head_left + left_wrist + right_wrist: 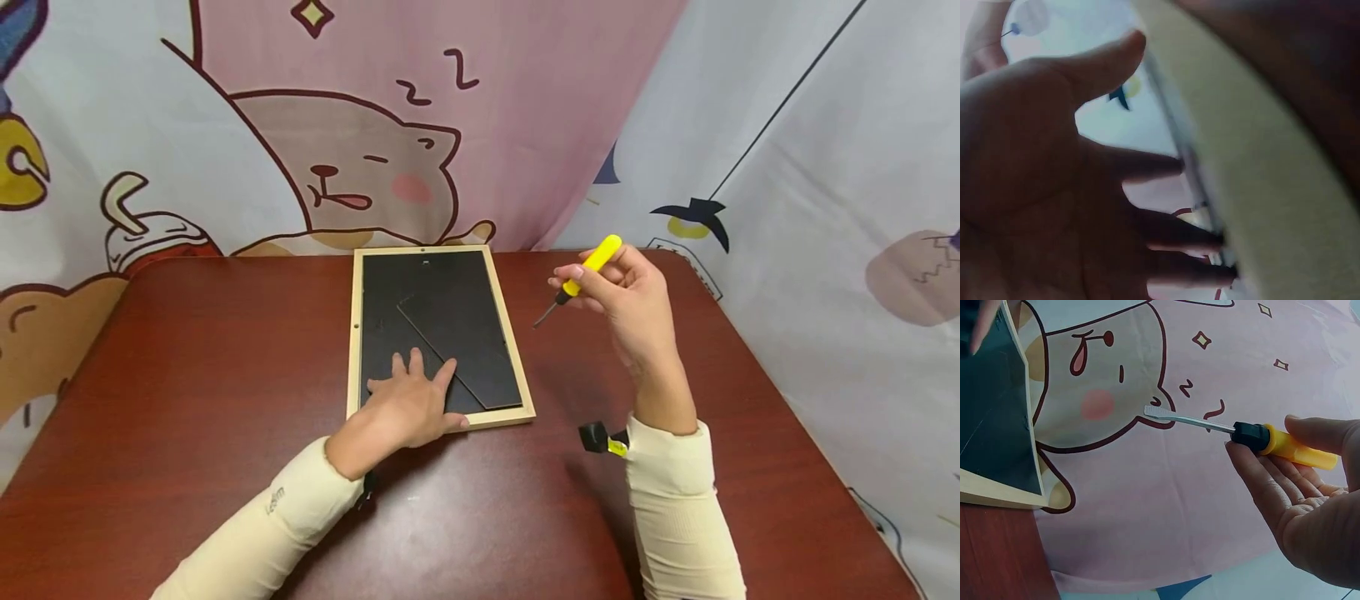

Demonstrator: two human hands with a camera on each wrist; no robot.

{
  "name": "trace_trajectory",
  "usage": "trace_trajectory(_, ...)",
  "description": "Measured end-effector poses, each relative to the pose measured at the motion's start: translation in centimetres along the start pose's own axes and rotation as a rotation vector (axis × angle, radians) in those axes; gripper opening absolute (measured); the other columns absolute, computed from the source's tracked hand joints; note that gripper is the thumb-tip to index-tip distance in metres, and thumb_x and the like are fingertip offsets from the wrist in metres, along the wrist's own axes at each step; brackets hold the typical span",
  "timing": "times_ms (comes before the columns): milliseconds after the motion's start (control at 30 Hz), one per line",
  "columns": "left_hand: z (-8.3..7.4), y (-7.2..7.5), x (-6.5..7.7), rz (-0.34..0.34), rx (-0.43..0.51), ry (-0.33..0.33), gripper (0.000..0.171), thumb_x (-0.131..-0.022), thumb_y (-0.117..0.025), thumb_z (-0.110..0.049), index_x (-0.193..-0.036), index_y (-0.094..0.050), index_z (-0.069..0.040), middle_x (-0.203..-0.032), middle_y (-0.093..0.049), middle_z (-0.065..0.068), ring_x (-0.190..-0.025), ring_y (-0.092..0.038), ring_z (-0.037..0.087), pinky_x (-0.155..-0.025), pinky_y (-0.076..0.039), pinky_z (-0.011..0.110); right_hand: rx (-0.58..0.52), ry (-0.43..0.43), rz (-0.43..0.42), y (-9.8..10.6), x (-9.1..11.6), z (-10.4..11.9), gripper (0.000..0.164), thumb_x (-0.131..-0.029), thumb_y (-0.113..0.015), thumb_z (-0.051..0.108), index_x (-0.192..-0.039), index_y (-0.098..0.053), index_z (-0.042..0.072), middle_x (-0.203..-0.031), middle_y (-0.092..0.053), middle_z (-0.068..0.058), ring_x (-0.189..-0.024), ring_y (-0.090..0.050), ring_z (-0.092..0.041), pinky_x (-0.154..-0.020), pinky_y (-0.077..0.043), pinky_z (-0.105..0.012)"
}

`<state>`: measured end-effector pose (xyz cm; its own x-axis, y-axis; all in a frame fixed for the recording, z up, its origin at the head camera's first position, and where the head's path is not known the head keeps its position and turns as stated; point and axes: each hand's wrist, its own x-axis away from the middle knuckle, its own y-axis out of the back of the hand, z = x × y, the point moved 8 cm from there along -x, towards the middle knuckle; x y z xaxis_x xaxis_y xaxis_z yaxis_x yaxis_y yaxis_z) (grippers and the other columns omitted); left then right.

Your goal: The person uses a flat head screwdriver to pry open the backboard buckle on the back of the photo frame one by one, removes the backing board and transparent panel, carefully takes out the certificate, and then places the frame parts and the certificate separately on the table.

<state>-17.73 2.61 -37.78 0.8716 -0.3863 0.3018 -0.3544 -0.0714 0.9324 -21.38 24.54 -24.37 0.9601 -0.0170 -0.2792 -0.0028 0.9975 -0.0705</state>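
A picture frame (480, 317) with a pale wooden border and a black back panel lies face down on the table. A folded stand leg crosses its back on a diagonal. My left hand (408, 404) rests on the frame's near left part with its fingers spread; in the left wrist view the fingertips (1172, 165) meet the frame beyond its pale edge (1241, 144). To the right, above the table, my right hand (630, 296) pinches a flathead screwdriver (592, 265) by its yellow handle. Its flat metal tip (1157, 412) points toward the frame without touching it.
The reddish-brown table (225, 350) extends on all sides of the frame. Behind it and at the right hangs a printed cloth (525, 125) with cartoon animals. A thin cable (892, 529) runs down past the table's right edge.
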Motion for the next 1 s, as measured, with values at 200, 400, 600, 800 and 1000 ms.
trace_trajectory(200, 0.5, -1.0, -0.6, -0.010, -0.035, 0.076, 0.091, -0.085, -0.049, -0.074, -0.157, -0.020, -0.027, -0.155, -0.018, 0.032, -0.141, -0.021, 0.053, -0.093, -0.038, 0.072, 0.009, -0.007, 0.011, -0.1, 0.0, -0.2, 0.021, -0.087, -0.071, 0.005, -0.100, -0.057, -0.002, -0.090, -0.074, -0.014, -0.084, -0.073, -0.028, -0.072, -0.058, -0.034)
trace_trajectory(400, 0.7, -1.2, -0.8, -0.045, -0.082, 0.162, 0.100, -0.081, -0.038, -0.084, -0.158, -0.012, -0.026, -0.155, -0.015, 0.034, -0.141, -0.021, 0.052, -0.094, -0.036, 0.072, 0.007, -0.009, 0.002, 0.1, 0.2, -0.1, 0.020, -0.087, -0.071, 0.004, -0.100, -0.057, -0.002, -0.089, -0.074, -0.014, -0.083, -0.073, -0.027, -0.073, -0.058, -0.035)
trace_trajectory(600, 1.0, -1.2, -0.9, -0.068, -0.083, 0.178, 0.103, -0.079, -0.041, -0.085, -0.158, -0.014, -0.026, -0.155, -0.014, 0.034, -0.141, -0.020, 0.053, -0.092, -0.035, 0.074, 0.009, -0.006, 0.015, 0.0, 0.1, 0.1, 0.020, -0.087, -0.071, 0.004, -0.100, -0.057, -0.002, -0.090, -0.074, -0.014, -0.084, -0.073, -0.026, -0.073, -0.058, -0.035)
trace_trajectory(800, 0.9, -1.2, -1.0, -0.057, -0.089, 0.163, 0.101, -0.079, -0.042, -0.084, -0.157, -0.016, -0.026, -0.155, -0.015, 0.034, -0.141, -0.021, 0.053, -0.091, -0.036, 0.074, 0.017, -0.016, 0.021, -0.1, 0.2, 0.0, 0.020, -0.088, -0.071, 0.005, -0.100, -0.057, -0.001, -0.091, -0.074, -0.014, -0.084, -0.073, -0.026, -0.073, -0.058, -0.034)
trace_trajectory(1000, 0.9, -1.2, -0.9, -0.053, -0.108, 0.160, 0.100, -0.079, -0.040, -0.085, -0.157, -0.015, -0.027, -0.155, -0.015, 0.034, -0.140, -0.022, 0.053, -0.090, -0.037, 0.074, 0.019, -0.014, 0.019, -0.1, 0.3, 0.0, 0.020, -0.088, -0.071, 0.004, -0.100, -0.057, -0.001, -0.091, -0.074, -0.014, -0.084, -0.073, -0.027, -0.072, -0.058, -0.035)
